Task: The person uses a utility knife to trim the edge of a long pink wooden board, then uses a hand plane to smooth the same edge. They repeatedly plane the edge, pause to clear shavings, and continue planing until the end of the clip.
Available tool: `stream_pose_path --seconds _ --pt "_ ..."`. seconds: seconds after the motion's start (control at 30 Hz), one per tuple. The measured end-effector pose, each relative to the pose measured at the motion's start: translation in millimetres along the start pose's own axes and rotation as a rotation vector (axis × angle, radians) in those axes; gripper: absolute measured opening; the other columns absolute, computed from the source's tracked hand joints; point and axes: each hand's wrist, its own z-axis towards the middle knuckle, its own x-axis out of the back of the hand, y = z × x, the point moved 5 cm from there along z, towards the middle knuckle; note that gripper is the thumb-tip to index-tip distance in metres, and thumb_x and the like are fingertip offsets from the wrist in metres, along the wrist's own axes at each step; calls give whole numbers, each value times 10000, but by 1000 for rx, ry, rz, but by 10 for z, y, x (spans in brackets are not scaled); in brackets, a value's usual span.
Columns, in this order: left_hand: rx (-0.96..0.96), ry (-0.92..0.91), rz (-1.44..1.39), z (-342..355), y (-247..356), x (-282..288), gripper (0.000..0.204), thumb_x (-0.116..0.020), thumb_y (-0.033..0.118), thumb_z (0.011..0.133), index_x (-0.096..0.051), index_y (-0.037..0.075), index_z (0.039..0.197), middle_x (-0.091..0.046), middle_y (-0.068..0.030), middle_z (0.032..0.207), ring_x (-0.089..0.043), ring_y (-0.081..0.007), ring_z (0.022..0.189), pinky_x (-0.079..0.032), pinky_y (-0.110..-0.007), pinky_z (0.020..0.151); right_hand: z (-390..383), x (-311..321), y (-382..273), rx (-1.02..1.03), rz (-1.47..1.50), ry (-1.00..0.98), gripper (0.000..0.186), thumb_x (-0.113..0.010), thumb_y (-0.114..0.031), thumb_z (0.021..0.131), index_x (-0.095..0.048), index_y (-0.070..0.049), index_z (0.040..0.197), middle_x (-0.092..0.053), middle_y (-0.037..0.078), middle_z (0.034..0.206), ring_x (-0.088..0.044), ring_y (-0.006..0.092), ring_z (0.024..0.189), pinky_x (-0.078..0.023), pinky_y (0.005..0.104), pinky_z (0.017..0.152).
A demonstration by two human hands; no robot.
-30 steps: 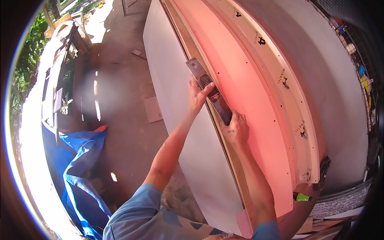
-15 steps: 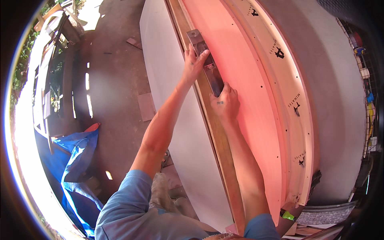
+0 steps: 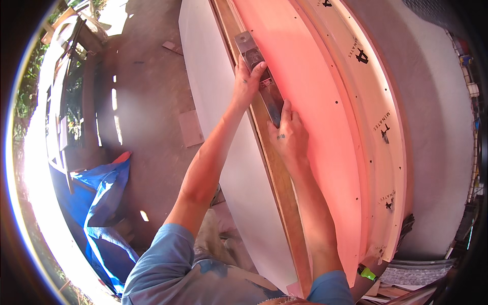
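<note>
A long, dark metal hand plane lies lengthwise on a wooden strip. My left hand is closed around the plane's front half, its thumb across the top and its fingers down the left side. At the rear end, my right hand is wrapped round the plane's back, with the index finger pointing forward along its side. The handle itself is hidden by that hand. The strip runs along the edge between a white panel on the left and a curved pinkish-red panel on the right.
Beyond the red panel curves a pale printed flange dotted with small holes. A crumpled blue tarp lies at left, and a flat board rests on the floor. A green-ended object sits at lower right.
The view has shifted slightly. Both hands keep their hold on the plane, which stays on the strip with little visible travel. My right index finger now reaches straighter along its side.
</note>
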Motion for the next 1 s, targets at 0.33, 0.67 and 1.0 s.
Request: stream_pose_path --seconds 0.33,0.67,1.0 --pt "77 -20 -24 -364 127 -52 477 -636 327 1042 -528 33 1401 -675 -115 1261 -647 -193 1138 -512 -361 997 -334 177 63 27 25 -1 827 -849 -210 806 -452 62 1479 -664 219 1023 -714 362 854 -591 445 680" --pt "169 -50 -21 -841 183 -169 592 -695 416 987 -498 60 1416 -601 -191 1307 -503 -349 1238 -421 -471 1073 -819 276 253 6 39 -4 848 -851 -209 794 -445 58 1488 -660 209 1025 -716 348 853 -592 439 677" --pt "203 -59 123 -1360 490 -284 606 -682 425 995 -489 54 1434 -559 -212 1295 -459 -357 1273 -390 -471 1109 -1290 449 382 2 60 -19 839 -856 -202 796 -450 62 1481 -658 220 1038 -718 357 862 -596 440 670"
